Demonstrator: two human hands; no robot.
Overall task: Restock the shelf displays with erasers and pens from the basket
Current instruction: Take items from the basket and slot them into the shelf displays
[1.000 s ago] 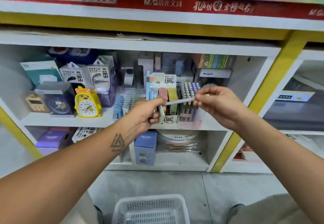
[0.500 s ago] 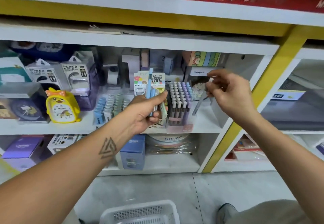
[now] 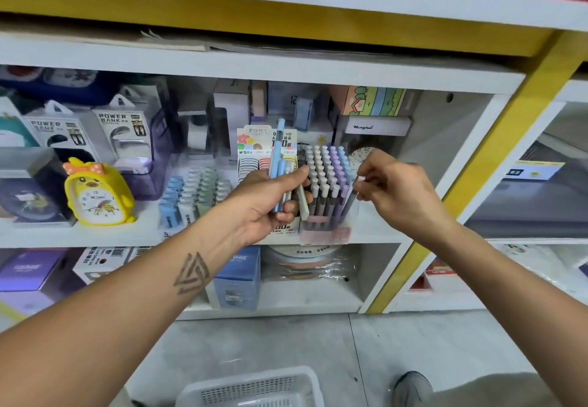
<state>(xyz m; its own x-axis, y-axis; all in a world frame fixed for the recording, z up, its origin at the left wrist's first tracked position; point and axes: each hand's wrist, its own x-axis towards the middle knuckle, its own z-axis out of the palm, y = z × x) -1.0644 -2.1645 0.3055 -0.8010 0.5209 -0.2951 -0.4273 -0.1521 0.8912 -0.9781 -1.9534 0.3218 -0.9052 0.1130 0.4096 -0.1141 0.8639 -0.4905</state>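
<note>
My left hand (image 3: pixel 270 202) grips a bunch of pastel pens (image 3: pixel 281 177), blue, white and pale green, held upright in front of the middle shelf. My right hand (image 3: pixel 391 193) pinches the white top of a single grey-lilac pen (image 3: pixel 350 199), which stands at the right edge of the clear pen display box (image 3: pixel 324 183). That box is packed with rows of white, lilac and blue capped pens. Left of it stands a display of blue, white and green erasers (image 3: pixel 191 196). The white basket (image 3: pixel 251 387) sits on the floor below.
A yellow chick alarm clock (image 3: pixel 95 193), power bank boxes (image 3: pixel 121 132) and a lead refill display card (image 3: pixel 264 148) crowd the same shelf. Boxes fill the lower shelf (image 3: pixel 237 276). A yellow post (image 3: pixel 471 167) bounds the bay on the right. My shoe (image 3: pixel 412 386) rests on the grey floor.
My right hand took one pen from the bunch, swung it right and upright, then lowered it into the right edge of the display box. The left hand stayed with the remaining pens.
</note>
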